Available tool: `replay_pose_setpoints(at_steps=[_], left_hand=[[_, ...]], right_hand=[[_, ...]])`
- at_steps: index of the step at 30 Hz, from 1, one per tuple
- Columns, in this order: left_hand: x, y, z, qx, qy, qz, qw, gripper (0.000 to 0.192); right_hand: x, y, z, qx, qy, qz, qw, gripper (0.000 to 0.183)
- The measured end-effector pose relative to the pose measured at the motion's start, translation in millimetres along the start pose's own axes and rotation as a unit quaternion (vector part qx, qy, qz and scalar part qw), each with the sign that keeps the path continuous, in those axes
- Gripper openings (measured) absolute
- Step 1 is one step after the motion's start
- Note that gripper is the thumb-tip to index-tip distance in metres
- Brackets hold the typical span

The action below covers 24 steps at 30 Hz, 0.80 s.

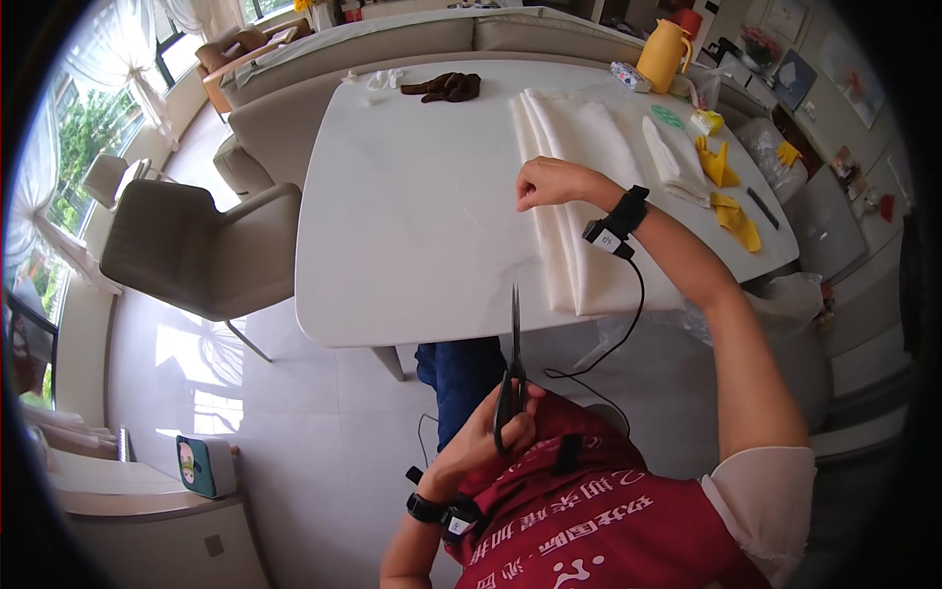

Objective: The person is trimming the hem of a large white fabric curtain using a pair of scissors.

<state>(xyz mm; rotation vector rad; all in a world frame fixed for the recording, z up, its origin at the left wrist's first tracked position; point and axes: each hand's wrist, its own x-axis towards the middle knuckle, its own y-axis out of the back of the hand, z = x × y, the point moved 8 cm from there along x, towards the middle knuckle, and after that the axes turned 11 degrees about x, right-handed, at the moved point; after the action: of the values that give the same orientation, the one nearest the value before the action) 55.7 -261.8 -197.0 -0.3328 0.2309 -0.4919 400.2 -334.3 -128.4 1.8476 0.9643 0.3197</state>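
Observation:
My left hand [494, 434] holds a pair of scissors [516, 331] with black handles over my lap. The narrow blades point away from me, pressed together, their tip over the table's front edge. Above the left edge of a folded white cloth [611, 258] hovers my right hand [553, 182], its fingers curled in; nothing shows in them. Whether that hand touches the cloth is hard to tell. The cloth lies in long layers on the right half of the white table [412, 221].
Right of the cloth lie a smaller folded white cloth [673, 166], yellow cloth pieces [736, 222], a green disc [667, 115] and a black strip [762, 207]. A yellow jug [664, 57] stands behind. Dark brown gloves [449, 87] lie at the far edge; a chair [221, 250] stands left.

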Motion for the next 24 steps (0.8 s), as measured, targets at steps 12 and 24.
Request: replay_pose_setpoints(at_steps=[12, 24], left_hand=[[41.5, 7.8, 25.7, 0.030, 0.063, 0.123, 0.990, 0.037], [73.0, 22.2, 38.7, 0.193, 0.178, 0.116, 0.958, 0.037]], right_hand=[[-0.3, -20.7, 4.8, -0.051, 0.043, -0.072, 0.995, 0.033], [19.0, -22.1, 12.0, 0.057, 0.036, -0.130, 0.989, 0.024]])
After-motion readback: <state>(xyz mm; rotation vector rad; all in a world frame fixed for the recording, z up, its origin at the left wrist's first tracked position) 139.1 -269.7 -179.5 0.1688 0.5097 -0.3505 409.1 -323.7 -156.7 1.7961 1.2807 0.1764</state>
